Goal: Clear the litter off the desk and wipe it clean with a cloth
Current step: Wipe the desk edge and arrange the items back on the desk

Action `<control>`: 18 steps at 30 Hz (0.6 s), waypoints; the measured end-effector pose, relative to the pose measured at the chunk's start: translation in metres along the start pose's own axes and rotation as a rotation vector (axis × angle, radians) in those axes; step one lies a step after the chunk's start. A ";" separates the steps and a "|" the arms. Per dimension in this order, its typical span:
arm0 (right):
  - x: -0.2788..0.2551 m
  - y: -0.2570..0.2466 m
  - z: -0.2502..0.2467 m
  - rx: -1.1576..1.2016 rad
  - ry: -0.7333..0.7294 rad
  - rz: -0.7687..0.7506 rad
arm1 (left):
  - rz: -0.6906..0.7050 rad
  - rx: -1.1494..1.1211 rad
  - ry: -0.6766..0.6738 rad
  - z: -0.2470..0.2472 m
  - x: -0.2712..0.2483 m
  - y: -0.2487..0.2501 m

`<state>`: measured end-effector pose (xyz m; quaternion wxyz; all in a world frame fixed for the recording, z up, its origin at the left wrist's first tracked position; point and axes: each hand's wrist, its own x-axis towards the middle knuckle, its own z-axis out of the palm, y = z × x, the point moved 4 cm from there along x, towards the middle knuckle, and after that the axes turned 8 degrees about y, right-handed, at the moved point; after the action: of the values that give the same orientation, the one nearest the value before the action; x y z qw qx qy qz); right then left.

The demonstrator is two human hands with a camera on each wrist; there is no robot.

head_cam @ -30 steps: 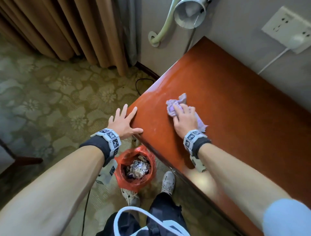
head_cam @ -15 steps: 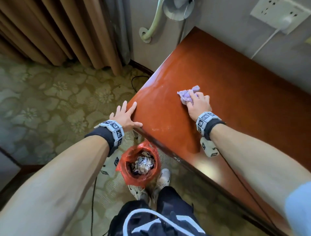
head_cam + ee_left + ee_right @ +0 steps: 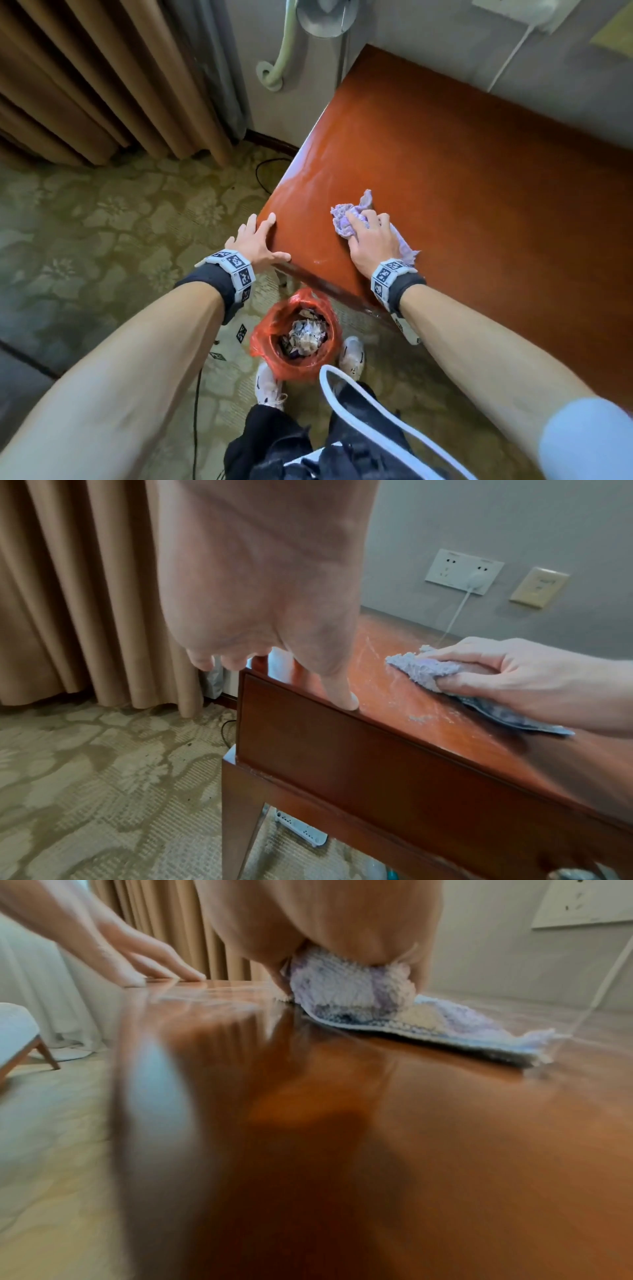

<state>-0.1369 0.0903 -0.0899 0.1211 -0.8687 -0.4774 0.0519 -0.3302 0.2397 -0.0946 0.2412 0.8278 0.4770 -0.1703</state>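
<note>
litter's in the bin [image 3: 297, 337]; right hand [image 3: 371, 241] clutches the cloth [image 3: 346, 219], wiping the counter [image 3: 479, 192] with smears left; left hand [image 3: 255, 241] flat, holding nothing.

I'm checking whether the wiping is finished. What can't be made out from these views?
- Desk far right: cut off by the head view's edge.
- Near desktop: motion-blurred in the right wrist view.
- Surface under the cloth: hidden by it and the right hand.
- Bin contents: too small.
</note>
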 end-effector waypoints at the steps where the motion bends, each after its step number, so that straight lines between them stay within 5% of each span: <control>1: -0.011 -0.011 0.003 0.016 0.001 -0.016 | 0.013 0.016 -0.005 -0.001 0.001 0.000; 8: -0.075 -0.064 0.013 0.141 0.032 -0.265 | 0.124 0.128 0.032 -0.004 0.007 0.002; 11: -0.067 -0.035 -0.009 0.136 0.163 -0.058 | 0.164 0.153 0.008 -0.008 0.010 0.009; 15: -0.042 0.004 -0.013 0.011 0.055 0.210 | 0.161 0.145 0.009 -0.008 0.010 0.010; 18: -0.039 -0.005 -0.002 0.000 0.062 0.252 | 0.156 0.147 0.022 -0.008 0.012 0.012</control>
<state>-0.1622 0.0596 -0.0876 0.1282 -0.9231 -0.3605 0.0398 -0.3139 0.2476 -0.0912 0.1871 0.8798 0.3996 -0.1766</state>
